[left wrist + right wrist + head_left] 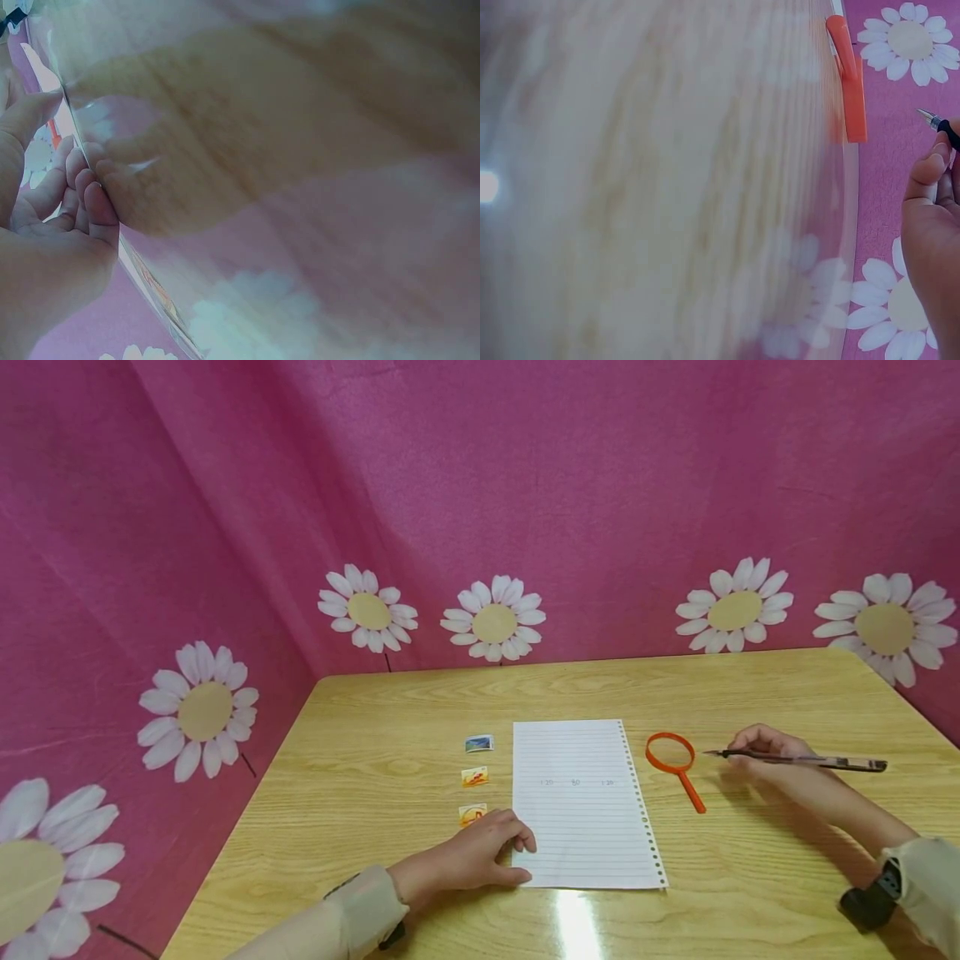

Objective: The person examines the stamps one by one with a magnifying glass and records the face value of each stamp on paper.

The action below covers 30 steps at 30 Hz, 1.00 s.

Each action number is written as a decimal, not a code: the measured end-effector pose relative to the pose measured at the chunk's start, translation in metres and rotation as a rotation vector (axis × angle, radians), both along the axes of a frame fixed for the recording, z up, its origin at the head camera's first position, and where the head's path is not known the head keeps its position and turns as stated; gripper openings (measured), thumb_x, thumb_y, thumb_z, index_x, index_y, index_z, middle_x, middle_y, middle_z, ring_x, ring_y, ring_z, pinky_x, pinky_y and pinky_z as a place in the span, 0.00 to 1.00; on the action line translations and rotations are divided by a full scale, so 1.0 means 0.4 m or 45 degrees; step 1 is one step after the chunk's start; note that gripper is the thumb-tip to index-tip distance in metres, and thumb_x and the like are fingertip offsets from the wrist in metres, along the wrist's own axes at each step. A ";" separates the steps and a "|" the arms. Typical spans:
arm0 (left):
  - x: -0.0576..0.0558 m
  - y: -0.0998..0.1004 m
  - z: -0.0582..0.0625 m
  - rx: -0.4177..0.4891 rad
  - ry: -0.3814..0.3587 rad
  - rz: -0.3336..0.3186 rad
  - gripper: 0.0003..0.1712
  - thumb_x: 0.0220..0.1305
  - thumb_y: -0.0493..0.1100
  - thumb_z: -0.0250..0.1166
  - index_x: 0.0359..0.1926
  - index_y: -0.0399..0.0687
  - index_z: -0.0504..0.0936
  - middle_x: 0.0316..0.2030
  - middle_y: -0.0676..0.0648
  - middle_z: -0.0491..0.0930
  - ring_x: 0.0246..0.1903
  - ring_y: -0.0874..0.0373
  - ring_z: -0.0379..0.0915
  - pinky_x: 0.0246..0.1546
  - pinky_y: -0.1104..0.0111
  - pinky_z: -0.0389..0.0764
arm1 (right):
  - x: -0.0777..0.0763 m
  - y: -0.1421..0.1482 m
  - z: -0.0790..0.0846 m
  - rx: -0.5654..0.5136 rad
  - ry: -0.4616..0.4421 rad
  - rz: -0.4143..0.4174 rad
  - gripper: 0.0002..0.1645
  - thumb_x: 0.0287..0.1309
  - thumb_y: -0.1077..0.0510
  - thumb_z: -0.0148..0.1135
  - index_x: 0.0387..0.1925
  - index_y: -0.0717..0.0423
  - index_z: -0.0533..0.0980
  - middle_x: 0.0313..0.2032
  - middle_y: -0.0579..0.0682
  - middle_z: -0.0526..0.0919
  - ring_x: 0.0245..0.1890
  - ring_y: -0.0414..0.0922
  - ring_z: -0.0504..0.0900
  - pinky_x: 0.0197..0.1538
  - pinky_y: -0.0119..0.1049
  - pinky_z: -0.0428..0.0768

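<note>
My right hand (772,753) pinches a dark pen (825,762), its tip pointing left toward the red magnifying glass (692,792). In the right wrist view the pen's silver tip (928,116) shows beyond the fingers. My left hand (480,852) rests at the left edge of a lined sheet of paper (577,843), fingers bent and thumb on its lower corner. Handwritten numbers, "1.20", "80" and "1.20", run in a row across the sheet. Left of it three stamps lie in a column: a blue one (479,743), a yellow one (475,777) and another yellow one (471,814), partly hidden by the left hand.
Everything lies on a wooden table (375,760) with a glossy top. A pink curtain (585,485) printed with white daisies hangs behind and to the left. Dark bands show at both sleeves, such as the black wrist device (870,897) on the right.
</note>
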State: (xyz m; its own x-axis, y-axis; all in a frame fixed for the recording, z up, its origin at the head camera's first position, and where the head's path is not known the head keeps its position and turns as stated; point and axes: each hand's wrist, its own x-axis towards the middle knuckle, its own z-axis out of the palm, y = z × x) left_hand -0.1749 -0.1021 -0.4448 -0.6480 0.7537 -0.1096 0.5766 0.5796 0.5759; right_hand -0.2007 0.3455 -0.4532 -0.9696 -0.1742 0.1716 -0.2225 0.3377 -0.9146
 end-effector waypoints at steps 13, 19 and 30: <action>0.002 -0.001 0.002 0.003 0.000 0.005 0.13 0.61 0.46 0.69 0.45 0.51 0.78 0.39 0.54 0.73 0.42 0.68 0.64 0.49 0.77 0.68 | -0.003 0.020 0.014 0.107 0.127 0.042 0.16 0.68 0.66 0.53 0.54 0.52 0.68 0.41 0.32 0.81 0.37 0.30 0.80 0.33 0.29 0.75; 0.002 -0.001 0.002 -0.003 -0.021 0.018 0.13 0.61 0.46 0.69 0.45 0.51 0.78 0.39 0.55 0.73 0.42 0.68 0.64 0.49 0.77 0.68 | -0.005 0.036 0.014 0.186 0.156 0.000 0.08 0.70 0.63 0.51 0.48 0.59 0.73 0.36 0.35 0.76 0.31 0.37 0.70 0.29 0.36 0.67; 0.000 0.000 0.002 -0.006 -0.017 0.014 0.13 0.61 0.47 0.69 0.45 0.51 0.78 0.39 0.55 0.73 0.42 0.69 0.64 0.49 0.77 0.68 | -0.007 0.046 0.011 0.126 0.134 0.012 0.13 0.68 0.66 0.53 0.52 0.61 0.72 0.43 0.30 0.80 0.41 0.26 0.77 0.40 0.21 0.76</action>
State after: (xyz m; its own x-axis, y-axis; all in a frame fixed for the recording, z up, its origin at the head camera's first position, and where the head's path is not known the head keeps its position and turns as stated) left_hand -0.1747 -0.1020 -0.4440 -0.6546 0.7461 -0.1220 0.5626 0.5885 0.5807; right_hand -0.2034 0.3640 -0.4489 -0.9453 -0.2047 0.2539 -0.3193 0.4226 -0.8482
